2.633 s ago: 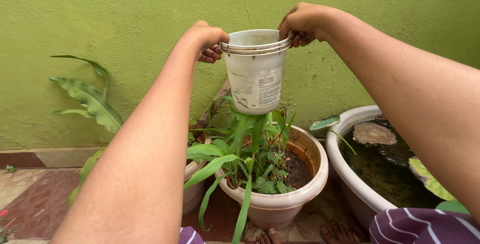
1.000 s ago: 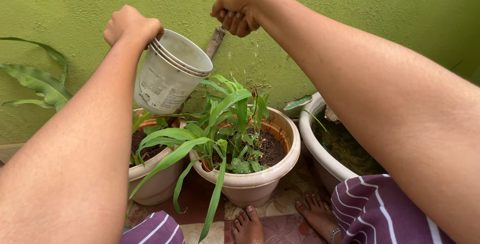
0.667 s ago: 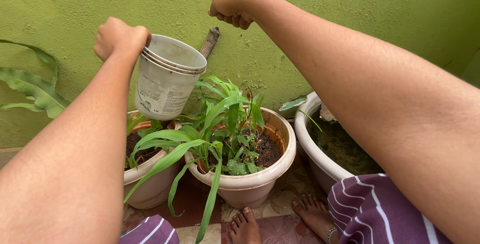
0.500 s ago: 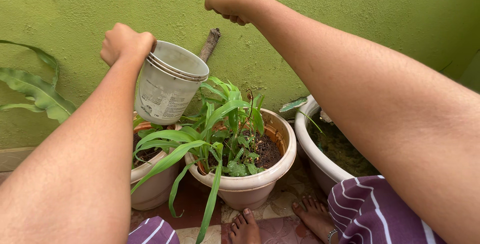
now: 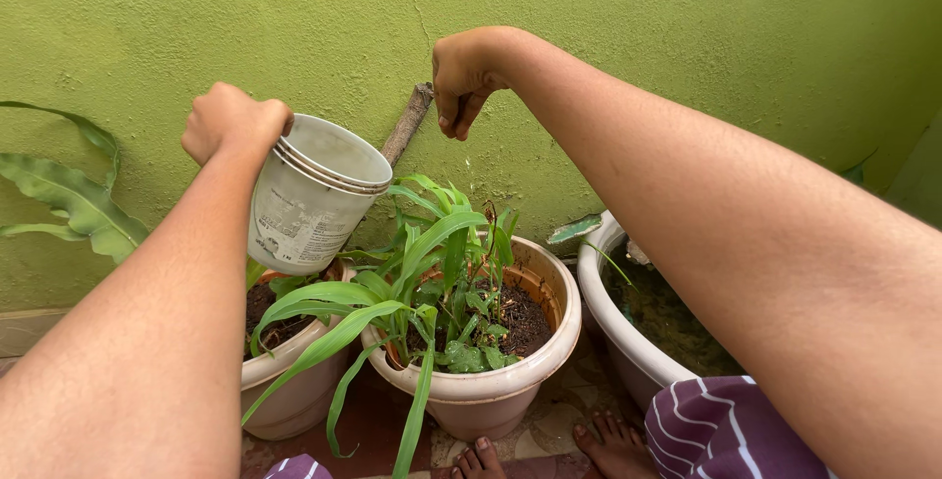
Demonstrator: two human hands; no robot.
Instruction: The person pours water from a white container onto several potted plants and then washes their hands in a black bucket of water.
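Note:
My left hand [image 5: 234, 124] grips the rim of a white plastic bucket [image 5: 309, 204], which is tilted to the right above the plants. My right hand [image 5: 466, 72] is raised in front of the green wall, above the middle pot, its fingers hanging loosely downward with nothing in them. A small droplet shows below its fingertips. Under it stands a beige pot [image 5: 549, 342] with dark soil and long green leaves [image 5: 432, 243]. A second beige pot [image 5: 285, 381] with soil sits under the bucket.
A large pale basin [image 5: 613, 337] with dark water stands at the right. A brown stick [image 5: 404, 126] leans on the green wall [image 5: 638, 47]. A broad leaf [image 5: 69, 204] hangs at the left. My bare feet [image 5: 608, 440] and purple striped cloth [image 5: 726, 430] are at the bottom.
My right hand let go of the bucket rim, rose as a fist, then dropped lower with its fingers loosened. My left hand swung the bucket left and tilted it.

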